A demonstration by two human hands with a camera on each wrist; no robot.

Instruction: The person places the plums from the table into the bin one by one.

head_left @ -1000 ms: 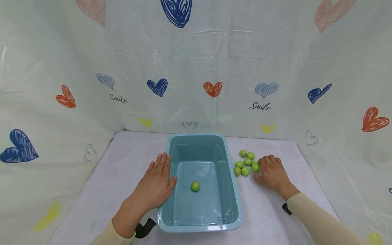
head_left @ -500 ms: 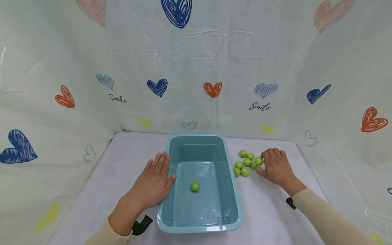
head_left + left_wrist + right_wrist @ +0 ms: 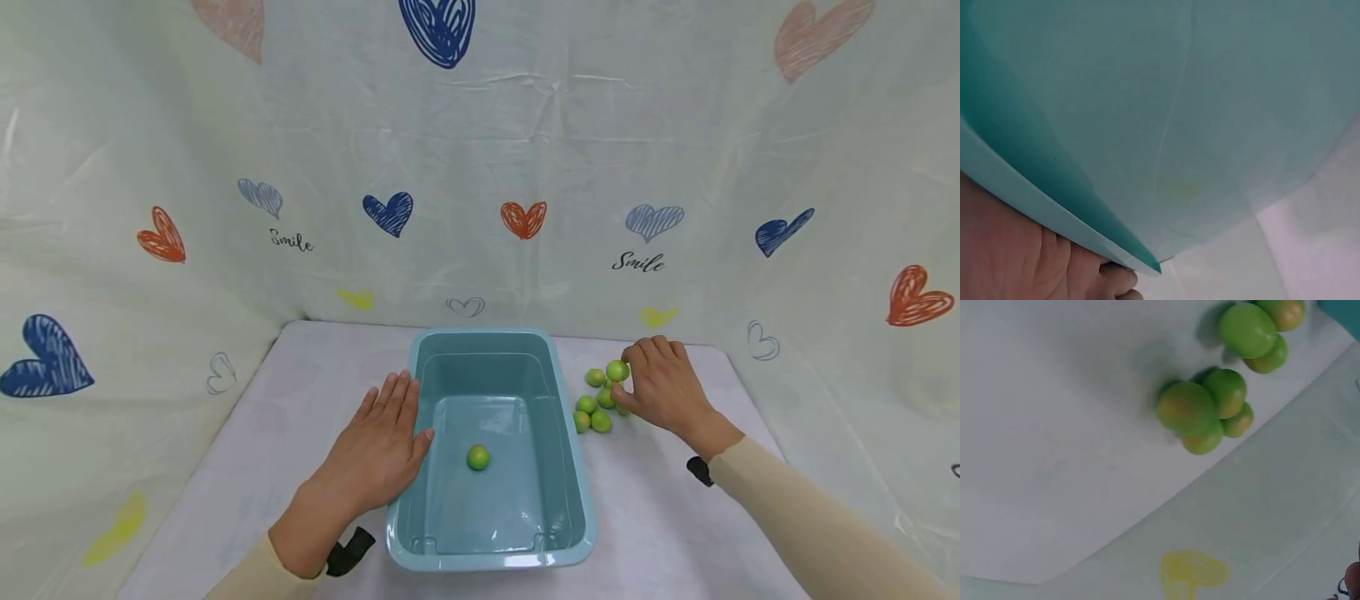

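Note:
My right hand (image 3: 663,383) pinches a small round green fruit (image 3: 618,371) between thumb and fingers, over the far side of a loose group of the same fruit (image 3: 601,422). In the right wrist view, several of these green fruits (image 3: 1188,409), some blushed orange, lie on the white cloth; only a bit of fingertip shows at the right edge. My left hand (image 3: 378,454) lies with straight fingers along the left rim of a light blue plastic basin (image 3: 491,562). One green fruit (image 3: 477,457) sits on the basin floor. The left wrist view shows the basin's outer wall (image 3: 1166,125) beside the palm.
A white cloth (image 3: 300,375) covers the table under the basin and fruit. Behind the table's far edge and at both sides hangs a pale curtain (image 3: 480,150) printed with hearts.
My right hand has lifted a green fruit from the near right of the group and moved it toward the table's far side. My left hand stays at the basin rim.

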